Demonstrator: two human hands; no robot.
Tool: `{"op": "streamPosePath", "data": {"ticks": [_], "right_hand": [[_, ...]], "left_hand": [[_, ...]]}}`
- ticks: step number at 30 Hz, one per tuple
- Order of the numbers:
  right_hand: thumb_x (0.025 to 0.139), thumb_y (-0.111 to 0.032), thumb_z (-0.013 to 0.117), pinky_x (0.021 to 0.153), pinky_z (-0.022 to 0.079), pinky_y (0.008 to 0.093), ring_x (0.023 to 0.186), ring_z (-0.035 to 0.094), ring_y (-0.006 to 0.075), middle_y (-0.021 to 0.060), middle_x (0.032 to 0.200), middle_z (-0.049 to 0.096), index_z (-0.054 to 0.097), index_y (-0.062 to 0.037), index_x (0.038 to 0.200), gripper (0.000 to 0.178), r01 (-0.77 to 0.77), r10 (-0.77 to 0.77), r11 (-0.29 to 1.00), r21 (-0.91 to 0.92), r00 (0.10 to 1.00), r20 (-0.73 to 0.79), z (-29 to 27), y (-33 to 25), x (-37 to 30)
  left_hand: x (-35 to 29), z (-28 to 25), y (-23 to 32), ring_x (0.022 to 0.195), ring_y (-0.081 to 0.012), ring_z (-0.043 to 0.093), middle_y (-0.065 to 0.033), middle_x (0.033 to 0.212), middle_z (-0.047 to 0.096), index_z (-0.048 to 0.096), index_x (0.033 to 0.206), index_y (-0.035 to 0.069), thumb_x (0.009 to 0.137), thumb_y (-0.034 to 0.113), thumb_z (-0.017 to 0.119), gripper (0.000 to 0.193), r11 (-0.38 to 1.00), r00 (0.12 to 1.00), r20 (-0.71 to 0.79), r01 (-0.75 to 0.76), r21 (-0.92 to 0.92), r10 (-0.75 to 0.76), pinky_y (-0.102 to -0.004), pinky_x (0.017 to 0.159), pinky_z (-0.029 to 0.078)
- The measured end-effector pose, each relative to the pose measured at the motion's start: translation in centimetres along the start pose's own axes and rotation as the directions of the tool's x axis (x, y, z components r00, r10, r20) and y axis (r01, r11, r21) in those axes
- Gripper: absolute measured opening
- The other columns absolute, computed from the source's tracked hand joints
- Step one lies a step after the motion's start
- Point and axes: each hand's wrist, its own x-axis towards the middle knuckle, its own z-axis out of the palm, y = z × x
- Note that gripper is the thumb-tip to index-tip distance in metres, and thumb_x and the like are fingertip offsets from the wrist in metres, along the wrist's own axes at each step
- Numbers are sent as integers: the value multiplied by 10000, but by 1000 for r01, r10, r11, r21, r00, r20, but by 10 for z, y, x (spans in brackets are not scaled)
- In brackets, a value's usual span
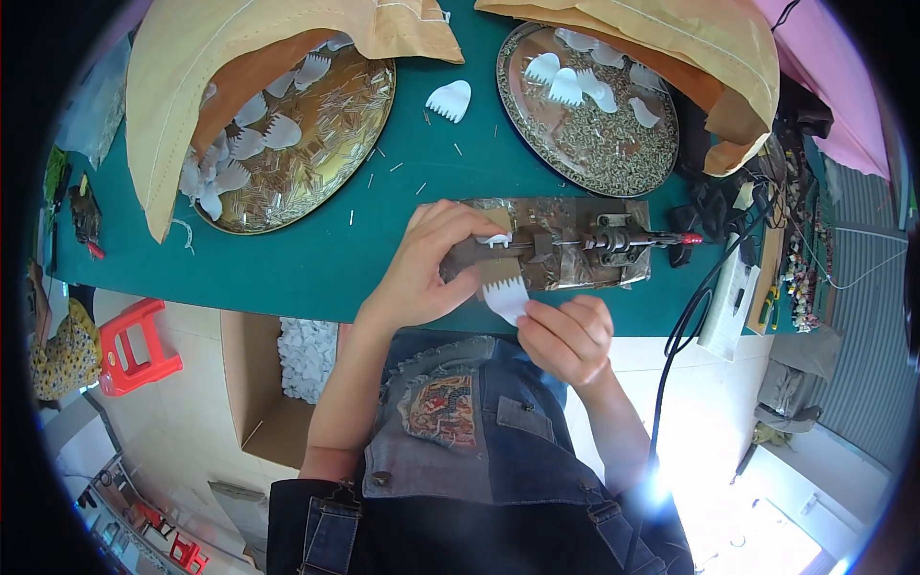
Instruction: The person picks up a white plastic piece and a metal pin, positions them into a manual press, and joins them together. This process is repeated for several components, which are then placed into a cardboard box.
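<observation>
My right hand (567, 337) pinches a white toothed plastic piece (506, 299) by its rounded end. The teeth point away from me, just off the near side of a metal fixture (565, 273) with a toggle clamp (618, 240). My left hand (422, 259) is wrapped round the fixture's left end, thumb on the near side and fingers on the far side. Beside its fingertips sits another white toothed piece (495, 240), partly hidden. Whether the left fingertips press on that piece, I cannot tell. The clamp has a red-tipped handle (692, 239).
A round tray (369, 134) at left holds thin metal pins and white pieces. Another tray (661, 158) at right holds small metal parts. Brown paper sacks (172, 86) overhang both. A loose white piece (448, 101) and scattered pins lie between them. A black cable (661, 402) hangs at right.
</observation>
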Motion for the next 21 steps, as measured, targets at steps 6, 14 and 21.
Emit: {"op": "streamPosePath", "data": {"ticks": [6,14,21], "right_hand": [[698,56,784,691,492,363,774,665,234,51,908,735,719,-86,895,252,-360,368,918,166,930,-19,-33,30,72],[694,15,810,654,397,339,716,605,198,12,848,688,698,-88,896,252,-342,277,925,169,907,318,-24,4,62],[659,34,747,683,510,370,782,660,248,63,879,699,633,-76,863,259,-403,352,884,237,907,230,-1,-26,52]], "left_hand": [[-2,1,-1,1023,-276,584,-79,1088,667,684,1120,76,689,36,644,435,999,998,-35,-44,12,44,-385,986,380],[-2,-1,-2,1111,-267,605,-64,1173,710,663,1118,78,702,69,634,418,1000,1000,2,-8,9,8,-397,1039,359],[-2,0,-3,1061,-255,594,-63,1123,688,695,1148,94,786,94,734,364,999,1000,-27,-14,-39,13,-391,997,377]]}}
